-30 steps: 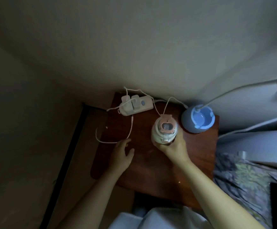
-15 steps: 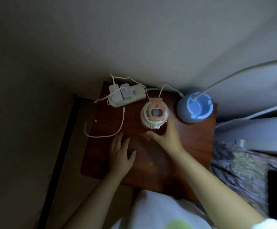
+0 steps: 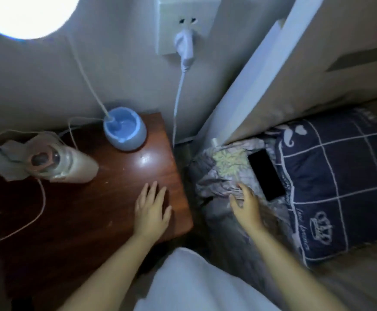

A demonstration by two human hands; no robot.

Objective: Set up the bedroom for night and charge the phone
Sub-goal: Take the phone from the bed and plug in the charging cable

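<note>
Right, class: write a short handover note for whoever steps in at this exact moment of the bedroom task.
Left hand: open, flat on the bedside table.
Right hand: open, reaching over the bedding toward the phone, not touching it.
Phone lies screen-dark on the bed beside the navy pillow.
Done: lamp lit; a plug sits in the wall socket.
Left: pick up the phone, connect the white cable on the table.

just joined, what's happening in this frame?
A person leans over a wooden nightstand. Their left hand rests flat and open on it, holding nothing. Their right hand reaches open toward a dark phone lying on the bedding beside a navy pillow, not yet touching it. A white charging cable lies loose on the nightstand.
</note>
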